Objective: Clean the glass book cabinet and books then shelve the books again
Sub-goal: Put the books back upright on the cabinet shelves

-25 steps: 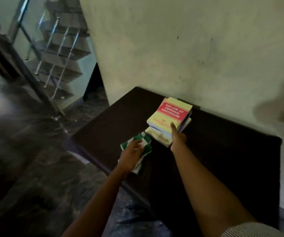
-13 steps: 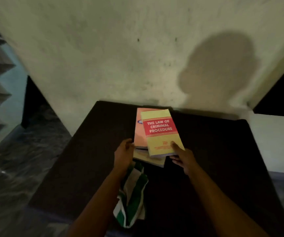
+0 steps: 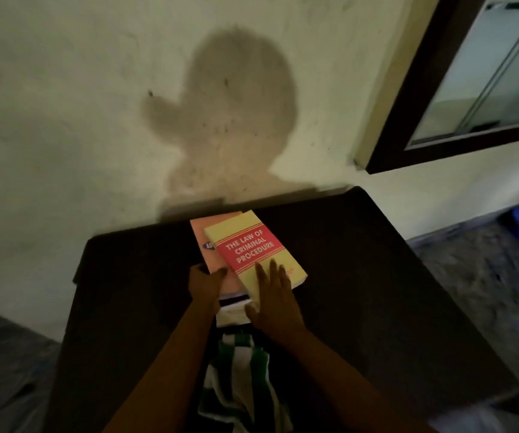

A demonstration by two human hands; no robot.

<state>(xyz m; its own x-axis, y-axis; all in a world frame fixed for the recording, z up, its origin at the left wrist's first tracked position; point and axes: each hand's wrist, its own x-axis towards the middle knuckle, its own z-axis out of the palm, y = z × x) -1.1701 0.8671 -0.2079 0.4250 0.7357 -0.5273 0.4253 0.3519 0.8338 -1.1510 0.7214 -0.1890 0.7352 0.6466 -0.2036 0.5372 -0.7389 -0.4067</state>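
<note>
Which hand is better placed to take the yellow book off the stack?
Probably the right. The right hand lies with straight fingers on the yellow book, near its front edge. The left hand grips the side of the pink book under it, so it can keep that one in place.

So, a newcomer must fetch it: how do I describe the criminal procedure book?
On the dark table against the wall sits a book stack. It's the top book, yellow with a red title band, unlike the pink one beneath.
</note>
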